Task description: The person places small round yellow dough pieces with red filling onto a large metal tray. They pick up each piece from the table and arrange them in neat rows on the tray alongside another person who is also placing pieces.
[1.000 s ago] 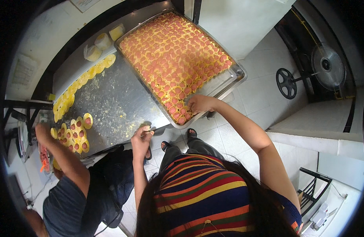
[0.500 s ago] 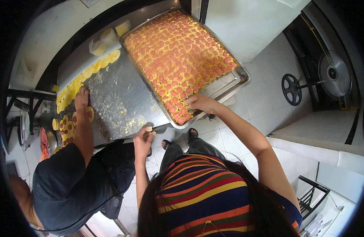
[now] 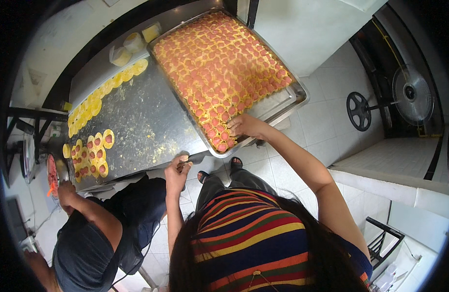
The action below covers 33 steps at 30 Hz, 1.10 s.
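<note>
A large metal tray [image 3: 286, 100] holds closely packed rows of small open-topped dumplings [image 3: 219, 53], yellow wrappers round pink filling. My right hand [image 3: 245, 126] is at the tray's near right part, its bent fingers closed on a dumpling at the edge of the rows; the fingertips are partly hidden. Beyond the near left corner of the tray, my left hand [image 3: 174, 171] hovers by the table edge. Its thumb and forefinger are apart, with pale residue on the tips and no dumpling in them.
On the floury metal table [image 3: 146, 117] lie overlapping round yellow wrappers [image 3: 95, 103] and several wrappers topped with filling [image 3: 99, 155]. At left, a co-worker's hand [image 3: 66, 192] is beside a bowl of pink filling [image 3: 51, 170]. A standing fan [image 3: 410, 92] is at right.
The co-worker's hand has moved from the wrappers back toward the bowl of filling, uncovering the topped wrappers. My right hand has shifted only slightly; my left hand stays in place.
</note>
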{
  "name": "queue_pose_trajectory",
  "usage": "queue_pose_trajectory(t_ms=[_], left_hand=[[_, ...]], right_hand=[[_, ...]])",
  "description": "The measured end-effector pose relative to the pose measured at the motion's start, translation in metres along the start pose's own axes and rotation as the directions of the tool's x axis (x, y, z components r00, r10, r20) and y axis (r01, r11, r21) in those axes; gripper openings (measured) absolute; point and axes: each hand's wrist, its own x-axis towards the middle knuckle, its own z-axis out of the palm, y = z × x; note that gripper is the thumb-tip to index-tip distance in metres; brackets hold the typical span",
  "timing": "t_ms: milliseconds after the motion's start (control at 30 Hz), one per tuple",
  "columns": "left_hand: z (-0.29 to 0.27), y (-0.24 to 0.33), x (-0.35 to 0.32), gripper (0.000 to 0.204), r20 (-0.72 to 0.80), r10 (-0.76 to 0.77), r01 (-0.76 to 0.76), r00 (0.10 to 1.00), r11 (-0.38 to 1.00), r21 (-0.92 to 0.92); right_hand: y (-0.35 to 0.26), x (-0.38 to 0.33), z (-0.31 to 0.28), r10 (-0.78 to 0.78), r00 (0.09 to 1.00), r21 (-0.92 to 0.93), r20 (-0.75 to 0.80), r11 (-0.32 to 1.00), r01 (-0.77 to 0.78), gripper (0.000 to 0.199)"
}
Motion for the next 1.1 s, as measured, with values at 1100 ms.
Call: queue_pose_trajectory(t_ms=[1100], left_hand=[[-0.004,-0.02,0.006,0.025,0.043,0.012,-0.012,0.999,1.0,0.013]], right_hand=[[0.003,-0.009,0.014,-0.023,0.999,-0.283,-0.046,0.959,0.009,0.027]])
